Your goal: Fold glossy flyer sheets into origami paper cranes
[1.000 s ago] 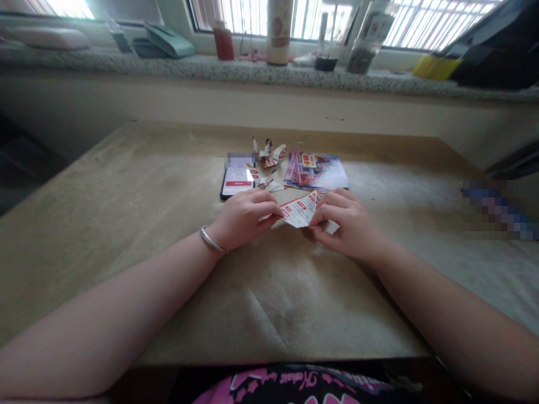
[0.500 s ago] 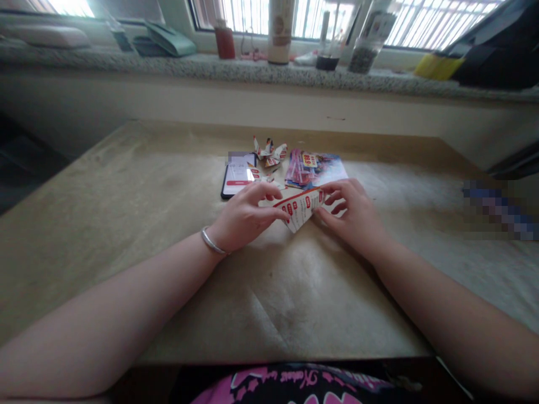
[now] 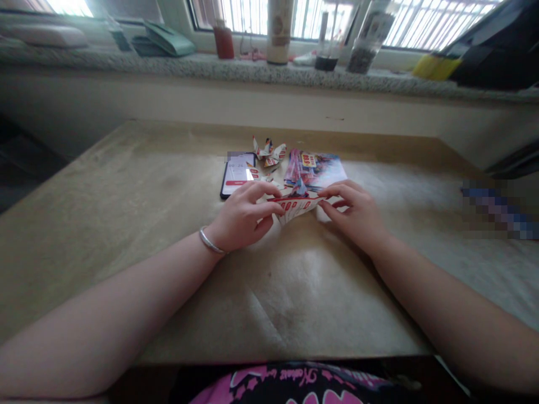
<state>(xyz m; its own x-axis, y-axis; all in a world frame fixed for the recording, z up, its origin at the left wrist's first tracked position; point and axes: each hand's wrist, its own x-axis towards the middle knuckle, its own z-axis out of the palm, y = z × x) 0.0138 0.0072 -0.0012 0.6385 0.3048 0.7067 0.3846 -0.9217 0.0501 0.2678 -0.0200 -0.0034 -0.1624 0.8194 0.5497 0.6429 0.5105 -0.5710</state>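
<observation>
A folded piece of printed paper (image 3: 297,209), white with red marks, is held up between both hands just above the table. My left hand (image 3: 246,216), with a silver bangle at the wrist, pinches its left end between thumb and fingers. At the right end, the thumb and fingertips of my right hand (image 3: 353,213) are closed on the paper. A bluish printed part shows behind its upper edge. Just beyond lie several folded paper pieces (image 3: 270,151) and a stack of colourful printed leaflets (image 3: 315,168).
A phone (image 3: 236,175) with a lit screen lies beside my left hand on the tan-covered table (image 3: 269,303). Along the granite windowsill (image 3: 177,64) stand a red bottle (image 3: 223,40), a tall canister (image 3: 278,33) and glass jars. A blurred-out item sits at the far right.
Both hands have turned the folded paper: its slanted upper edge is now nearly level, and less of its front face shows. The right fingers have closed in on its end.
</observation>
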